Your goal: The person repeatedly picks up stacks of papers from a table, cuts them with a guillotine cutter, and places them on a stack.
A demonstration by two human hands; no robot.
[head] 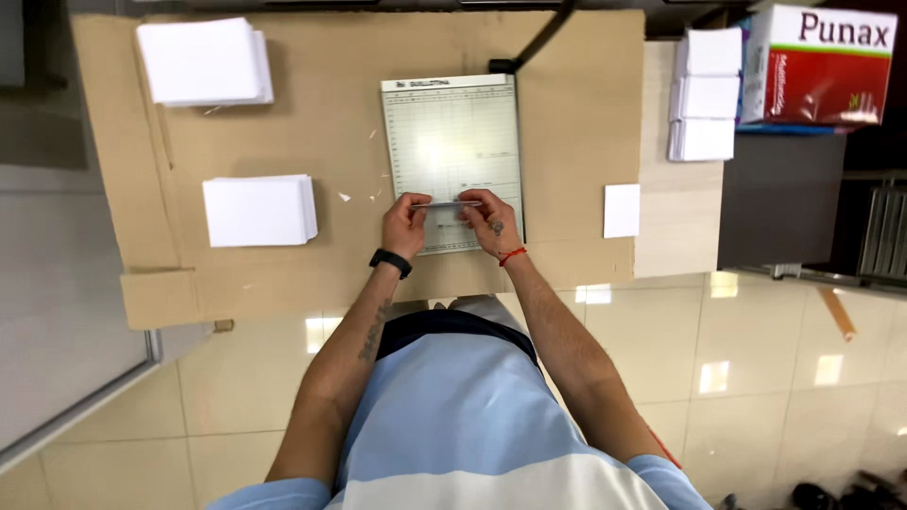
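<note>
A paper guillotine cutter (453, 142) with a pale gridded board lies on a cardboard-covered table (567, 123), its black lever arm raised at the far right corner. Both my hands hold a thin stack of paper (446, 204) on edge over the near part of the board. My left hand (404, 225), with a black wristband, grips the stack's left end. My right hand (492, 224), with a red wrist cord, grips its right end.
Two piles of white cut paper (257, 210) (203, 61) lie on the left of the cardboard. A single white sheet (621, 210) lies right of the cutter. Three small white stacks (704, 94) and a red-and-white paper box (817, 66) stand far right. Tiled floor lies below.
</note>
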